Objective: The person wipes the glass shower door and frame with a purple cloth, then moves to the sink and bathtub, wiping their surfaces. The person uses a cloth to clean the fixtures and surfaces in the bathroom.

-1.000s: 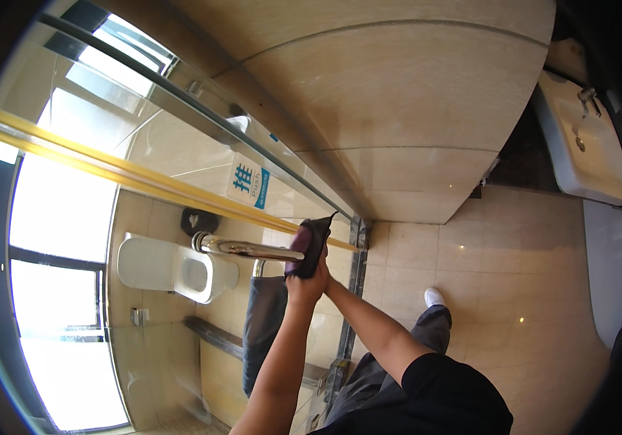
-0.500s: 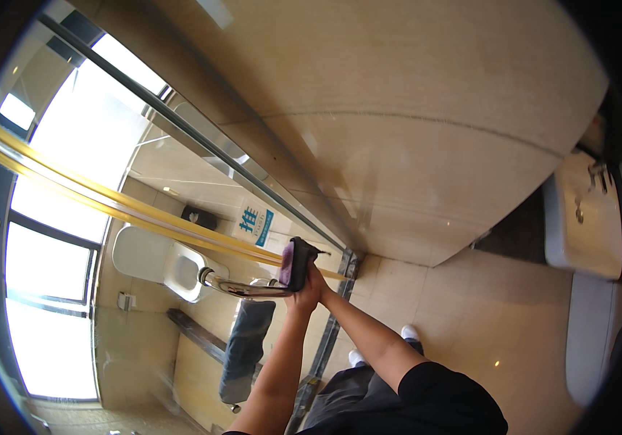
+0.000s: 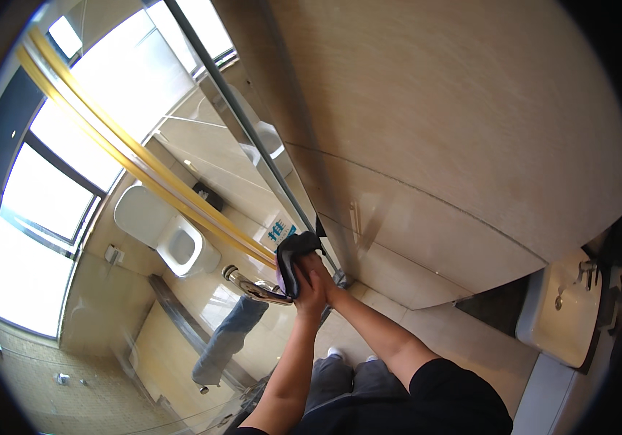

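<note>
I have both hands brought together, left hand (image 3: 310, 295) and right hand (image 3: 312, 267), closed on a dark cloth (image 3: 298, 250) that is black with a touch of purple at its left edge. My right hand overlaps my left at the wrist side, and several fingertips are hidden, so I can't tell how each one lies. The cloth is bunched at the end of a shiny metal handle (image 3: 253, 288), close against the glass panel (image 3: 249, 192); I can't tell whether it touches the glass or only the handle. Just above the cloth is a sticker (image 3: 277, 230) with blue marks, and a yellow strip (image 3: 159, 177) slants down toward my hands from the upper left. Beyond the glass stand a toilet (image 3: 188, 250) with its lid up and bright windows (image 3: 35, 196). A grey towel (image 3: 231, 337) hangs below the handle. On my right are a tiled wall (image 3: 434, 145) and a white sink (image 3: 561, 315). My white shoes (image 3: 335, 353) show below my forearms.
</note>
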Demonstrator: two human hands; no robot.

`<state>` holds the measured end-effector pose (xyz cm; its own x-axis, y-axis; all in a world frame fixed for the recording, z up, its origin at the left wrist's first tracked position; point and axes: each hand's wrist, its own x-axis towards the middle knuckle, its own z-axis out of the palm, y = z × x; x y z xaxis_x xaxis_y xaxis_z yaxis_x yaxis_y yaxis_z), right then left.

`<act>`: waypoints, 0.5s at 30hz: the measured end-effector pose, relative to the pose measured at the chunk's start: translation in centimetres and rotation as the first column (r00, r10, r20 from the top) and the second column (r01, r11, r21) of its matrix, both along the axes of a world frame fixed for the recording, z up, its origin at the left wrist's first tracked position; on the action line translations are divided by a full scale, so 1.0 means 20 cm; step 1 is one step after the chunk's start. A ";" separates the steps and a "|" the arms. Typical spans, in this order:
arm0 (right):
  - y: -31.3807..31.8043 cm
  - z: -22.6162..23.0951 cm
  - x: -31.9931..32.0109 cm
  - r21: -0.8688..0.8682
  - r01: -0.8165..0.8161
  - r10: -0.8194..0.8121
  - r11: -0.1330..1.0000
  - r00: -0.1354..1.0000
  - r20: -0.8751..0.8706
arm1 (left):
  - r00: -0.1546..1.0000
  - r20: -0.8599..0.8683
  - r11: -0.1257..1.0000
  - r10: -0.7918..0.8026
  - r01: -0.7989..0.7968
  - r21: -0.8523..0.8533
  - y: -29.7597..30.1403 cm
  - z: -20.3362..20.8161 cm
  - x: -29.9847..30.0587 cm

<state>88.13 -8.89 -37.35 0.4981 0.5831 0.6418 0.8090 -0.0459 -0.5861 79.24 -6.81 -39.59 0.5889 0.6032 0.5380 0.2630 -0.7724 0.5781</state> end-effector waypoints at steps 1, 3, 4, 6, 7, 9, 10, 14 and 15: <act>-0.02 0.04 0.01 -0.001 0.017 -0.017 1.000 0.999 0.027 | 0.999 0.032 0.999 -0.031 0.032 -0.037 0.00 0.04 0.00; -0.06 0.13 0.02 0.077 0.076 -0.078 0.994 0.997 0.026 | 0.969 0.177 0.980 -0.174 0.187 -0.062 -0.01 0.13 0.03; -0.06 0.18 0.03 0.118 0.108 -0.111 0.987 0.994 0.020 | 0.970 0.143 0.970 -0.199 0.216 -0.114 -0.01 0.18 0.03; -0.07 0.31 0.07 0.216 0.175 -0.179 0.961 0.984 -0.001 | 0.928 0.174 0.926 -0.330 0.354 -0.134 0.04 0.30 0.09; -0.05 0.39 0.12 0.230 0.165 -0.151 0.959 0.986 -0.076 | 0.910 0.165 0.922 -0.379 0.387 -0.021 0.08 0.37 0.16; 0.01 0.54 0.25 0.252 0.232 -0.262 0.939 0.961 0.091 | 0.894 0.231 0.920 -0.384 0.392 0.012 0.14 0.50 0.30; 0.03 0.59 0.31 0.222 0.274 -0.310 0.936 0.939 0.150 | 0.880 0.272 0.913 -0.390 0.407 -0.005 0.17 0.55 0.36; 0.10 0.60 0.49 0.134 0.156 -0.189 0.979 0.938 0.292 | 0.907 0.268 0.943 -0.325 0.290 0.161 0.24 0.60 0.54; 0.09 0.54 0.50 0.056 0.212 -0.219 0.976 0.915 0.340 | 0.880 0.351 0.947 -0.320 0.304 0.103 0.23 0.55 0.55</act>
